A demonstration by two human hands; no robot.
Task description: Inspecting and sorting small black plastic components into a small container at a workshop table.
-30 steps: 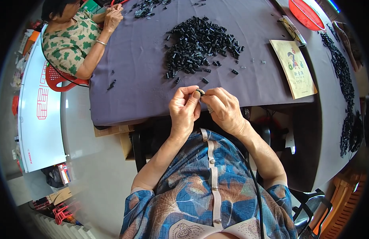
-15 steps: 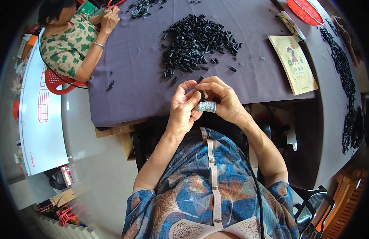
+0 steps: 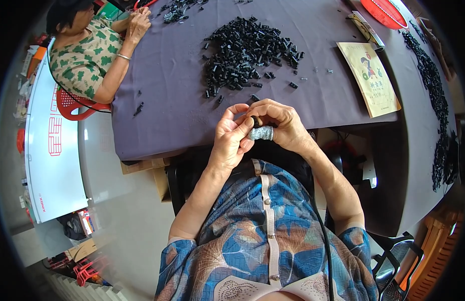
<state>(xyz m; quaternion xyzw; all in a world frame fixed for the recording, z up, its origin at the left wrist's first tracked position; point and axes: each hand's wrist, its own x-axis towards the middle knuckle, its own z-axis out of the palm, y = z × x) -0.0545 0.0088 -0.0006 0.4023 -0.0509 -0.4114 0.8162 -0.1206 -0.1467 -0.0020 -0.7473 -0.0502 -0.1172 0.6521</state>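
Observation:
Above the table's near edge, my left hand (image 3: 231,136) and my right hand (image 3: 288,126) meet, fingers closed in pinches. Between them is a small black cylindrical piece (image 3: 256,121), mostly covered by my fingertips. A grey, speckled wrap (image 3: 261,133) covers my right thumb. Just beyond my hands lies a large heap of small black tubular pieces (image 3: 247,55), with several strays around its edges. What detail my fingers work on is too small to make out.
A purple-grey cloth covers the table (image 3: 162,100). On the right lie a yellow booklet (image 3: 370,83), a red basket (image 3: 385,14) and a long strip of black pieces (image 3: 434,105). At the far left a co-worker (image 3: 92,55) sits with hands together near a smaller pile (image 3: 179,11).
My hands stay together at nearly the same spot. My right fingers have shifted slightly around the black piece, and the wrapped thumb has moved a little to the right.

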